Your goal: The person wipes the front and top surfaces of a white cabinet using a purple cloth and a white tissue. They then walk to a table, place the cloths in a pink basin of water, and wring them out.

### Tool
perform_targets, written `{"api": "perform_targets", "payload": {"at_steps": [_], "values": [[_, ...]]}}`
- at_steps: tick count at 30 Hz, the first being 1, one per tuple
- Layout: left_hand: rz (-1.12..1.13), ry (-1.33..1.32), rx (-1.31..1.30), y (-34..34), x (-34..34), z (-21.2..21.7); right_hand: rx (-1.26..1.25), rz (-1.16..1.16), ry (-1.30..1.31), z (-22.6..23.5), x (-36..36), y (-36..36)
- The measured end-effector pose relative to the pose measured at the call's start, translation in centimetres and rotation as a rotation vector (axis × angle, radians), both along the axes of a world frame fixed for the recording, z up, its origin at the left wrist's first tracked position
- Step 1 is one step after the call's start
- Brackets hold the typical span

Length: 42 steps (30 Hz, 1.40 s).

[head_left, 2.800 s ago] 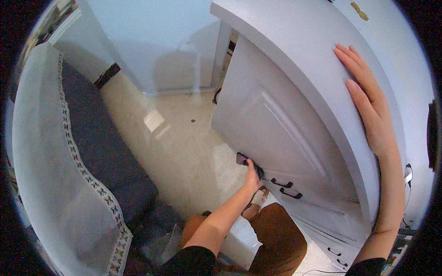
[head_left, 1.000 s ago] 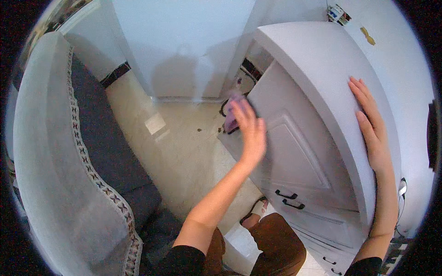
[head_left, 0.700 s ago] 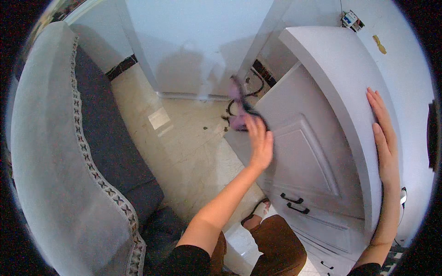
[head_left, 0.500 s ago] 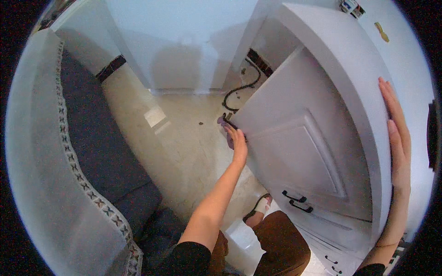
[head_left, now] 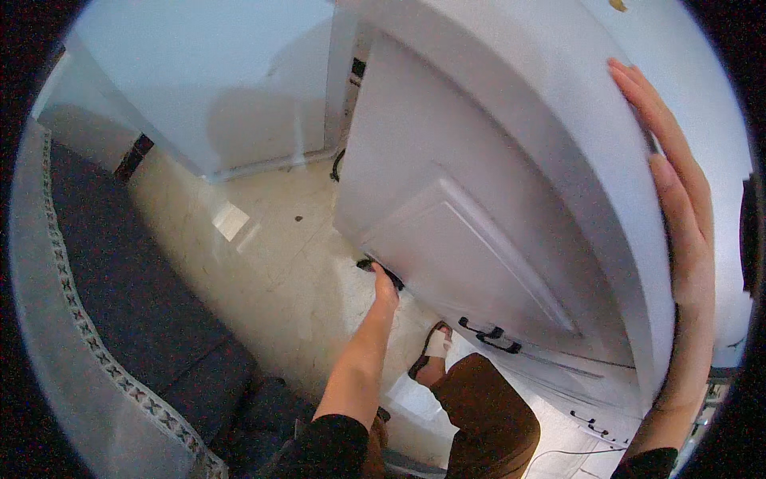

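A tall white cabinet (head_left: 447,144) with a raised panel on its front stands at the right. My left hand (head_left: 385,285) reaches low to its near side, fingers closed around a dark object (head_left: 394,278) that I cannot make out; part of the fingers is hidden. My right hand (head_left: 678,191) lies along the cabinet's curved-looking top edge, by the white wall, with fingers stretched out. Black handles (head_left: 496,342) sit on the cabinet front, below the panel. The purple cloth seen before is not visible now.
A dark grey sofa (head_left: 136,263) with a patterned pale cover (head_left: 104,351) runs along the left. A white door (head_left: 239,88) stands at the back. My foot in a white sandal (head_left: 437,342) is on the pale floor (head_left: 263,295). A thin cable (head_left: 558,453) lies at lower right.
The view has shifted right, so cabinet and sofa appear further left. My left hand is lower along the cabinet and its fingers have closed. The black hose by the door is mostly hidden now.
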<state>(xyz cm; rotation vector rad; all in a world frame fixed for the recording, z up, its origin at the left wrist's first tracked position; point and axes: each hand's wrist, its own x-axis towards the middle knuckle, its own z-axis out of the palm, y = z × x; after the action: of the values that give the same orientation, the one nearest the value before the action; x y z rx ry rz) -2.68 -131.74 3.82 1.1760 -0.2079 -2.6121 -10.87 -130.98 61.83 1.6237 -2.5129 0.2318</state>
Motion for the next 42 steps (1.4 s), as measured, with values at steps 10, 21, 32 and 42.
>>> {"api": "perform_targets", "payload": {"at_steps": [10,21,32,42], "values": [[-0.128,-0.156,0.129,8.3,3.0,13.0,-0.257,0.199,0.102,-1.7,-1.3,0.9],[-0.172,0.113,-0.254,3.8,7.4,20.1,-0.458,0.296,0.228,3.7,7.8,6.7],[-0.63,0.41,-0.655,14.5,20.3,41.9,-1.01,-0.697,-1.687,-14.8,29.9,29.5],[-0.729,0.379,-1.27,14.3,27.6,44.7,-1.276,-0.819,-1.356,-11.6,34.4,31.3]]}}
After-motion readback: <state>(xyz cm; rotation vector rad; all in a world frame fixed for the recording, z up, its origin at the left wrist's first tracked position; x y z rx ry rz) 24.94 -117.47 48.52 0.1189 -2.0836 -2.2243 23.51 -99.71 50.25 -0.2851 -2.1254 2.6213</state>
